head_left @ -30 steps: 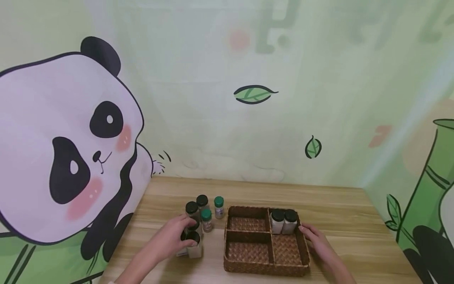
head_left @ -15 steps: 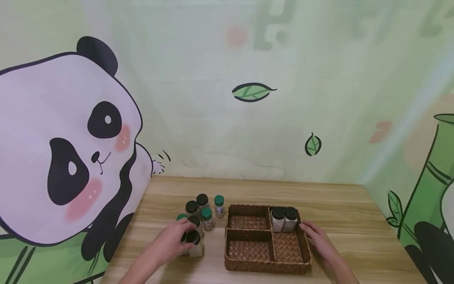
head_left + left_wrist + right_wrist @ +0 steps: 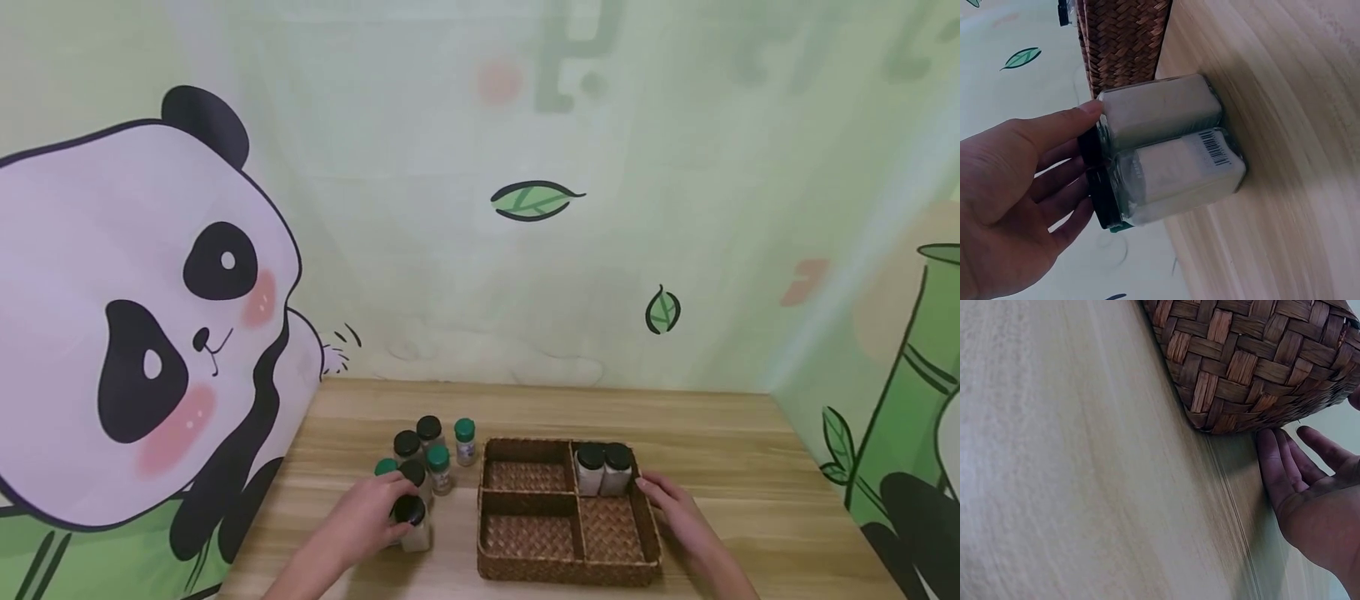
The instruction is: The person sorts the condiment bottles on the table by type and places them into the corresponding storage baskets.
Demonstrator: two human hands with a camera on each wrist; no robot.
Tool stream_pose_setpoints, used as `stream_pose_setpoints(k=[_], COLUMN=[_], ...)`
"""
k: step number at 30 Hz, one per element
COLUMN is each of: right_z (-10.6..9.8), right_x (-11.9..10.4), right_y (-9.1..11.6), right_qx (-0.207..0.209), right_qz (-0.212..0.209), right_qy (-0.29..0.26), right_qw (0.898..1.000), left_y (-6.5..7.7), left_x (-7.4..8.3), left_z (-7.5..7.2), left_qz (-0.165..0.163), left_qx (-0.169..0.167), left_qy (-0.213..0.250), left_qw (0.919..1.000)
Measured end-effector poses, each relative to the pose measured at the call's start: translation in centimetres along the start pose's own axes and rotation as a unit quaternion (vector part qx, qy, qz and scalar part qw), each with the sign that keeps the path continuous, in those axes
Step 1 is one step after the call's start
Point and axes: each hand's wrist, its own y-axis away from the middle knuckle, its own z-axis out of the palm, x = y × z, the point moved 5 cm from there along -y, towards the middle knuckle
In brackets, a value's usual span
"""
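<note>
- The main hazard, as I judge it, is at the cluster of jars in the lower centre-left of the frame: the front jar point(image 3: 416, 537) stands close against its neighbours, and in the left wrist view two clear jars lie side by side, apparently touching, so a sideways pull could topple one.
- The hold sits high, about the black cap; a smooth cap might slip, or turn if loosely screwed on.
- The basket point(image 3: 566, 572), right of lower centre, could slide on the surface point(image 3: 453, 571) if the right side were pushed unevenly.
- Left hand point(image 3: 363, 517): reaches in from the bottom edge, thumb on the near side and fingers bent round behind, gripping the front jar near its cap.
- Right hand point(image 3: 678, 512): comes from the lower right, fingers fairly straight, fingertips against the basket's right wall, steadying rather than clasping it.
- Two black-capped jars point(image 3: 617, 479) stand upright at the upper end of the basket's right compartment; a green-capped jar point(image 3: 440, 479) stands between cluster and basket.
</note>
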Motion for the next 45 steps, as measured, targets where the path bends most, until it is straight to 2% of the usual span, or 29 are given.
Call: stream_pose_setpoints(k=[9, 21, 24, 27, 33, 36, 41, 45], right_z=[0.3, 0.1, 0.1, 0.1, 0.1, 0.1, 0.1, 0.1], right_x=[0.1, 0.1, 0.3, 0.4, 0.3, 0.2, 0.2, 0.3], right_y=[0.1, 0.1, 0.2, 0.2, 0.2, 0.3, 0.3, 0.2], right_qx=[-0.004, -0.007, -0.006, -0.003, -0.008, -0.008, -0.01, -0.007], right_qz=[0.001, 0.001, 0.001, 0.001, 0.003, 0.003, 0.001, -0.002], right_qy=[-0.005, -0.009, -0.014, -0.016, -0.012, -0.009, -0.01, -0.007], right_qw=[1.0, 1.0, 1.0, 1.0, 1.0, 1.0, 1.0, 1.0], left_y=[0.5, -0.3, -0.5, -0.9, -2.1, -2.7, -3.8, -4.7], left_x=[0.0, -0.1, 0.6, 1.8, 3.9, 4.7, 5.8, 6.6], left_z=[-0.1, -0.2, -0.9, -2.3, -4.9, -5.2, -4.9, -4.6], left_qz=[-0.007, 0.055, 0.075, 0.086, 0.073, 0.064, 0.057, 0.071], left_qx=[-0.022, -0.02, -0.01, 0.008, 0.032, 0.029, 0.026, 0.038], left_qy=[0.01, -0.041, -0.037, -0.023, 0.024, 0.049, 0.073, 0.1], left_qw=[0.9997, 0.9974, 0.9964, 0.996, 0.9966, 0.9963, 0.9954, 0.9918])
